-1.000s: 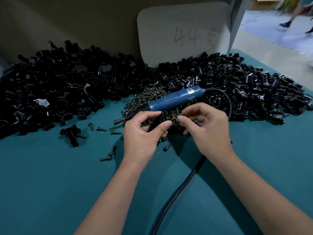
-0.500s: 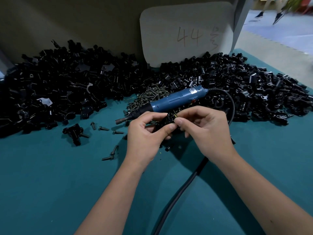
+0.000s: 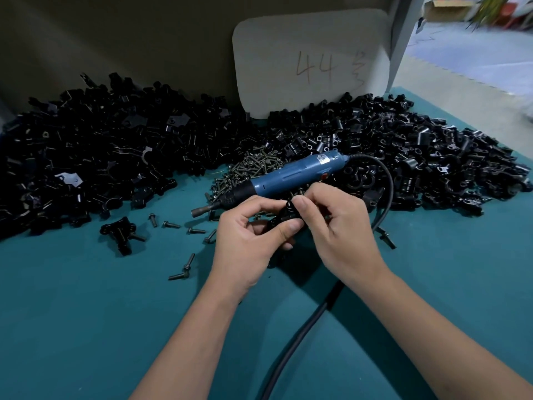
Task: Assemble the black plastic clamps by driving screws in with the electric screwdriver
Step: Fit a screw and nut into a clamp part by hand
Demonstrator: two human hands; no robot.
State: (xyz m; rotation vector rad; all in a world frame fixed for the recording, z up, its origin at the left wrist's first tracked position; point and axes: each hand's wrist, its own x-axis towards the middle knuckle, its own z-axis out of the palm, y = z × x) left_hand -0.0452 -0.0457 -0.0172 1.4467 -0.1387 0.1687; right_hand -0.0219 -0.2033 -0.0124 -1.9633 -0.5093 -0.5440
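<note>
Both hands meet over the green surface [image 3: 86, 327]. The left hand [image 3: 245, 241] pinches a small black clamp [image 3: 284, 217] between thumb and fingers. The right hand [image 3: 337, 226] curls round the same clamp from the other side, its thumb pressed on top. I think a screw is being fitted into the hole, but the fingers hide it (so I cannot be sure).

The blue electric screwdriver [image 3: 288, 180] lies on the surface just behind the hands, and nobody holds it.

What could go wrong? The screw is tiny, so it could slip out and drop among the loose screws [image 3: 187, 265] on the surface. If it sits crooked in the hole, the screwdriver may jam it. The black cord [image 3: 302, 321] runs under the right arm, and a tug there could drag the screwdriver into the screw pile [image 3: 253, 166].
</note>
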